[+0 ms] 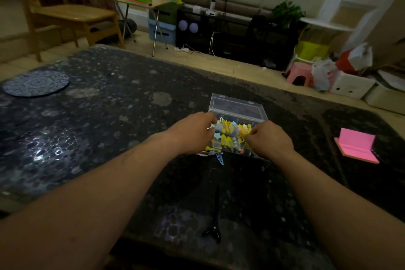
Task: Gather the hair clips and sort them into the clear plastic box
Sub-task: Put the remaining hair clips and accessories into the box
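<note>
The clear plastic box (237, 108) stands in the middle of the dark table with its lid tilted up at the back. Inside lie several small hair clips (230, 136), mostly yellow, with some blue and pink. My left hand (192, 133) is at the box's left side, its curled fingers pinching a bunch of clips over the box. My right hand (270, 141) is at the box's right side with curled fingers on the clips there. A blue snap clip (220, 159) lies on the table just in front of the box. Nearer to me lies a long black clip (214, 219).
The dark patterned table (109, 127) carries a round grey mat (36, 83) at the far left and a pink phone stand (356, 146) at the right. Beyond the table are a wooden chair, a folding table, a pink stool and boxes on the floor.
</note>
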Available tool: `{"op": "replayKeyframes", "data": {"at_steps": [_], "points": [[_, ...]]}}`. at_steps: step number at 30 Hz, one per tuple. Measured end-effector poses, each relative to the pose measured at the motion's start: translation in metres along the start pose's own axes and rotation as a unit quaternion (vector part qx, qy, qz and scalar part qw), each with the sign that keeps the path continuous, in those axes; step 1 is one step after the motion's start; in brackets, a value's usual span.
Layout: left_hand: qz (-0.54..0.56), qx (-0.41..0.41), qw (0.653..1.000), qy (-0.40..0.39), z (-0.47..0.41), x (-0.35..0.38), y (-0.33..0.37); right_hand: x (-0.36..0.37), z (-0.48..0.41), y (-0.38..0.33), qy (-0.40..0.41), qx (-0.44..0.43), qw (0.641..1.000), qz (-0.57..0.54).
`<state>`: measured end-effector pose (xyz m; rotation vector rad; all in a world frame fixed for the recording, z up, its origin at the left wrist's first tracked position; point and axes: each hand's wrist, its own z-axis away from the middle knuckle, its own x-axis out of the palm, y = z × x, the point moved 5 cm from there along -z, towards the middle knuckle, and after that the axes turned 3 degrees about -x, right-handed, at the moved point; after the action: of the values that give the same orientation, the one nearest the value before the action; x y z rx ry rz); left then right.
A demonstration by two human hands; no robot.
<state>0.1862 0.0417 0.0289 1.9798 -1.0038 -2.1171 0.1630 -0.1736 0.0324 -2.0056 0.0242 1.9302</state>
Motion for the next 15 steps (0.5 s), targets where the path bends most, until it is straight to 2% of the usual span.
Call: {"op": "replayKeyframes", "data": {"at_steps": [8, 15], "points": [[-0.006, -0.001, 1.000, -0.003, -0.002, 0.000, 0.002, -0.003, 0.004, 0.005, 0.000, 0.007, 1.000, 0.016], [-0.001, -0.006, 1.000, -0.012, 0.000, -0.001, 0.002, -0.014, 0.010, -0.002, 0.039, -0.050, 0.998, 0.005]]}}
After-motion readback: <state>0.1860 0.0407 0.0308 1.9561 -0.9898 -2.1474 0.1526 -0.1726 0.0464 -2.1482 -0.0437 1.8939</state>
